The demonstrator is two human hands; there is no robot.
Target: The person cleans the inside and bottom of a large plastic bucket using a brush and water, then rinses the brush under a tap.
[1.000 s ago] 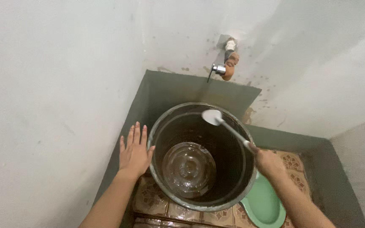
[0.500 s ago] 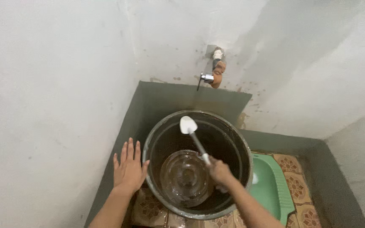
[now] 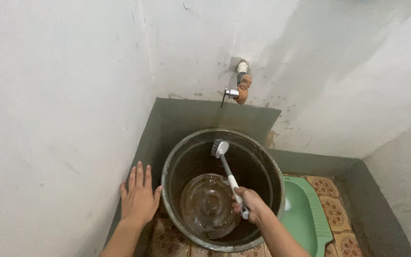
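A large dark bucket point(image 3: 173, 157) stands in the corner with a little water at its bottom. My right hand point(image 3: 249, 204) is inside the bucket, gripping the white handle of a long scrub brush point(image 3: 225, 169). The brush head with dark bristles rests against the far inner wall near the rim. My left hand point(image 3: 138, 197) lies flat with fingers spread against the grey-green lower wall, just left of the bucket's side.
A metal tap point(image 3: 236, 90) sticks out of the white wall above the bucket. A green squat toilet pan point(image 3: 305, 214) sits to the right on patterned brown floor tiles point(image 3: 331, 188). White walls close in on the left and behind.
My right hand has moved from outside the bucket's right rim into it. The brush head has turned from its white back to bristles against the far inner wall. My left hand slid slightly down.
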